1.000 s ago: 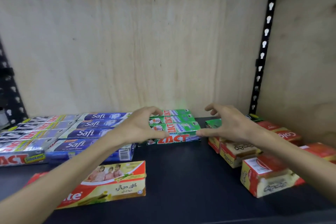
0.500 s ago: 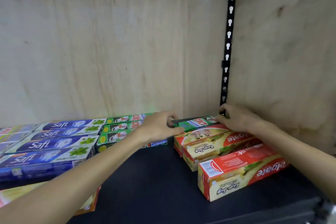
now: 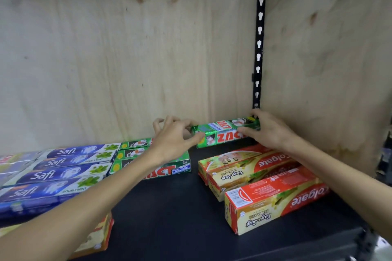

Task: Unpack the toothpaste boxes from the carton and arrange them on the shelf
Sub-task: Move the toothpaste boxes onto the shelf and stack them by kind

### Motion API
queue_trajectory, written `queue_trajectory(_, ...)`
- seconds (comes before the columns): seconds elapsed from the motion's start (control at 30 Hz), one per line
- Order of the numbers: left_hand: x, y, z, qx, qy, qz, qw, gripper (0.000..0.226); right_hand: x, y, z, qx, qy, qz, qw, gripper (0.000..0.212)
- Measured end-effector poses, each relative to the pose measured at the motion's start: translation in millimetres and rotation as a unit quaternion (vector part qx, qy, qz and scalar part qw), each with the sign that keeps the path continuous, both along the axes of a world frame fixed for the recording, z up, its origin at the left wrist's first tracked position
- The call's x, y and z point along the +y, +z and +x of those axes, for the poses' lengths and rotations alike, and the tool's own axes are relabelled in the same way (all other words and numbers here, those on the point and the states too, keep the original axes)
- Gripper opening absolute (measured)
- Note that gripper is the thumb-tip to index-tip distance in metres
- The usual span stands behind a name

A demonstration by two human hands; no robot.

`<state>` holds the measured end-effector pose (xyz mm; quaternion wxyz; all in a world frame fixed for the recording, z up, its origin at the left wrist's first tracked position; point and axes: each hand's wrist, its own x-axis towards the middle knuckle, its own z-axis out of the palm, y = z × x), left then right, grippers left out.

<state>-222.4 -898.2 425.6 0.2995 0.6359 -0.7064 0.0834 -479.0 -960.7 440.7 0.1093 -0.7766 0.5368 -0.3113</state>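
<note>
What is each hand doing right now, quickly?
Left hand: pinches the left end of the green Zact box.
Right hand: grips the same box's right end.

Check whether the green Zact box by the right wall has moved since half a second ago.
Yes. The green Zact box, held by both hands, has risen: it lay against the rearmost Colgate box and now sits above it with a dark gap between.
</note>
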Motion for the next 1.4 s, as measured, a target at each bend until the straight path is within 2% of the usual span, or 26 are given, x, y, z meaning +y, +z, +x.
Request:
queue_trajectory(0.17, 49.9, 20.9, 13.8, 0.038, 0.012, -0.058, 0.998, 0.034, 45.0, 10.6, 7.2, -0.031, 0.02, -0.042, 0.998, 0.06)
queue_trajectory(0.27, 90.5, 16.8, 37.2, 0.037, 0.01, -0.046, 0.998, 0.05, 83.7, 14.1, 15.7, -0.027, 0.051, -0.051, 0.997, 0.053)
queue_trajectory(0.33, 121.7, 12.0, 50.1, 0.057, 0.018, -0.044, 0.997, 0.055, 109.1, 14.8, 22.4, -0.021, 0.062, -0.054, 0.996, 0.058)
queue_trajectory(0.43, 173.7, 6.8, 53.1, 0.089, 0.017, -0.055, 0.994, 0.049, 143.5, 11.2, 30.2, -0.017, 0.08, -0.061, 0.995, 0.071)
queue_trajectory(0.57, 228.0, -11.0, 46.7, 0.138, 0.006, -0.087, 0.987, 0.047, 186.3, 4.2, 25.2, 0.002, 0.086, -0.092, 0.992, 0.072)
queue_trajectory(0.73, 258.1, -41.3, 47.0, 0.077, -0.004, -0.056, 0.995, 0.053, 217.1, -15.7, 13.7, 0.021, 0.114, -0.098, 0.988, 0.077)
queue_trajectory(0.83, 259.0, -45.7, 53.3, 0.042, -0.018, 0.009, 0.999, 0.047, 225.1, -23.9, 17.3, 0.002, 0.105, -0.106, 0.989, 0.082)
queue_trajectory(0.97, 260.2, -45.8, 63.6, 0.014, -0.026, 0.081, 0.996, 0.046, 233.8, -32.7, 28.2, 0.001, 0.082, -0.116, 0.99, 0.074)
queue_trajectory(1.27, 272.5, -53.6, 102.3, 0.015, -0.041, 0.063, 0.997, 0.045, 242.3, -61.1, 62.4, 0.017, 0.089, -0.1, 0.991, 0.087)
queue_trajectory(1.4, 281.2, -59.8, 129.7, -0.032, -0.016, 0.046, 0.998, 0.041, 235.3, -71.8, 91.1, 0.017, 0.093, -0.106, 0.99, 0.088)
